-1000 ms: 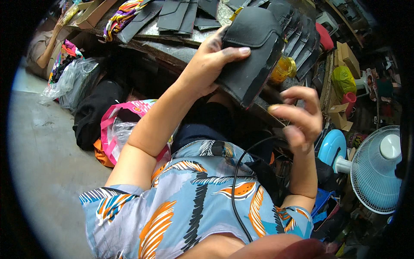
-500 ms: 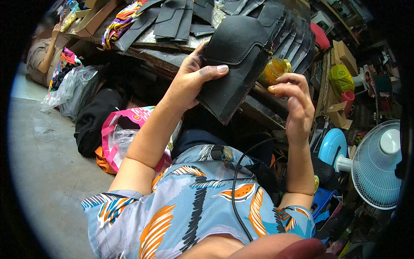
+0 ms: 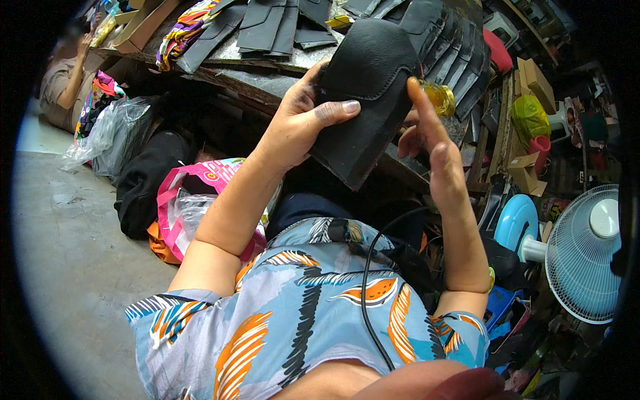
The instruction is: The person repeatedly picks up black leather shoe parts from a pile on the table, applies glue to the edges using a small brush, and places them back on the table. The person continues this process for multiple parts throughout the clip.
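Note:
My left hand (image 3: 303,120) grips a black leather pouch (image 3: 370,127) with a rounded, stitched flap, its thumb lying across the front and the other fingers hidden behind. The pouch is held up at a tilt above the bench edge. My right hand (image 3: 437,143) is beside the pouch's right edge, with the index finger stretched up against that edge near the flap's seam. Its other fingers are loosely bent and partly hidden, with nothing visible in them. Just beyond that index finger stands a small glass jar (image 3: 441,100) with amber contents and a yellowish lid.
Several black leather pieces (image 3: 267,30) lie on the bench, with a stack of similar pouches (image 3: 453,57) at right. Patterned cloth (image 3: 187,30) lies at far left. Bags (image 3: 177,213) stand below left; a fan (image 3: 583,253) is at right. A dark cable (image 3: 365,287) crosses my front. Another person (image 3: 67,87) sits far left.
My right hand has moved from beside the jar to the pouch's right edge, its index finger straightening. The left hand still holds the pouch, nearly unmoved.

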`<state>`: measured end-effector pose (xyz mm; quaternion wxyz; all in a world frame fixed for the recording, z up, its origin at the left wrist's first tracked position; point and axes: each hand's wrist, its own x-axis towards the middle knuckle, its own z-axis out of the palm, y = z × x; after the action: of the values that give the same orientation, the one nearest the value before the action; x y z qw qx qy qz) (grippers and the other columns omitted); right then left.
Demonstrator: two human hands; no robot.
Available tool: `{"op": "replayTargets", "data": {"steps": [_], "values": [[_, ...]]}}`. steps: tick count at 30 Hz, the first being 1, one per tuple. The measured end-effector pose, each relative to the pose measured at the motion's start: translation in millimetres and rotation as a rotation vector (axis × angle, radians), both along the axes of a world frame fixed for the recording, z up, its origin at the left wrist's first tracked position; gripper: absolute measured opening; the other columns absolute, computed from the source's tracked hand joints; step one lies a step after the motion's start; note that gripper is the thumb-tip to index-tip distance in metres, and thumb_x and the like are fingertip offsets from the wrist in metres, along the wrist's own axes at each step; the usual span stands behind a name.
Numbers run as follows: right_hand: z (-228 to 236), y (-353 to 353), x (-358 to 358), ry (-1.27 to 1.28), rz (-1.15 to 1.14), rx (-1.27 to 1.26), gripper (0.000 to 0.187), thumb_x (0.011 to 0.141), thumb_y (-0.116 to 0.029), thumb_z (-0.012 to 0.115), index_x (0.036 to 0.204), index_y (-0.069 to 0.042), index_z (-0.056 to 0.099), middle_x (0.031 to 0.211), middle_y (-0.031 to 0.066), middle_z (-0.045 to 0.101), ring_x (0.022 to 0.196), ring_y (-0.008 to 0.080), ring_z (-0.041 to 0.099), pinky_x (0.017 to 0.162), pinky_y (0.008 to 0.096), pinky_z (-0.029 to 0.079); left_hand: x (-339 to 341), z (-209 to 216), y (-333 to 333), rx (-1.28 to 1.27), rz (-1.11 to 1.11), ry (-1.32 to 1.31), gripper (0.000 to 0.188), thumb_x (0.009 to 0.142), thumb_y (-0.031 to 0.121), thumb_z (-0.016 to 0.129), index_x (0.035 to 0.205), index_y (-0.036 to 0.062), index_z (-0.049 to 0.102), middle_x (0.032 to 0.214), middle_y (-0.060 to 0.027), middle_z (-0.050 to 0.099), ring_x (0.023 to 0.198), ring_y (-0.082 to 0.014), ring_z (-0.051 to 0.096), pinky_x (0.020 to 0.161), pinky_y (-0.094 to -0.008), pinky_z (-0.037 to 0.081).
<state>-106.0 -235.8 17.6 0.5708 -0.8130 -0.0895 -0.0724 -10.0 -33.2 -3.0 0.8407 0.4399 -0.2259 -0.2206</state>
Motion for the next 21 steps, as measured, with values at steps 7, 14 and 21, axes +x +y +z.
{"op": "replayTargets", "data": {"steps": [7,14,21], "values": [[-9,-11,0,-0.431,0.16,-0.543,0.077,0.096,-0.066,0.034,0.127,0.0,0.062,0.099,0.0181,0.063,0.084,0.0275,0.062,0.075,0.0362,0.051,10,11,-2,-0.048,0.05,0.039,0.052,0.084,0.004,0.069,0.132,0.0007,0.049,0.113,-0.0087,0.063,0.098,-0.0147,0.064,0.088,-0.0299,0.055],[-41,-111,20,-0.221,-0.315,0.07,0.053,0.104,-0.047,0.037,0.118,-0.003,0.063,0.098,0.0081,0.062,0.075,0.0106,0.052,0.064,0.0242,0.041,59,45,-7,-0.102,0.051,0.14,0.044,0.09,0.014,0.068,0.129,0.0044,0.051,0.108,-0.0092,0.065,0.091,-0.0159,0.068,0.08,-0.0307,0.06],[-111,-144,36,-0.02,-0.308,0.463,0.057,0.103,-0.052,0.039,0.134,-0.005,0.049,0.087,0.0059,0.059,0.057,0.0081,0.05,0.049,0.0189,0.037,166,46,-99,-0.209,-0.164,-0.128,0.035,0.092,0.018,0.069,0.122,0.0052,0.056,0.108,-0.0081,0.068,0.09,-0.0165,0.07,0.078,-0.0308,0.061]]}}
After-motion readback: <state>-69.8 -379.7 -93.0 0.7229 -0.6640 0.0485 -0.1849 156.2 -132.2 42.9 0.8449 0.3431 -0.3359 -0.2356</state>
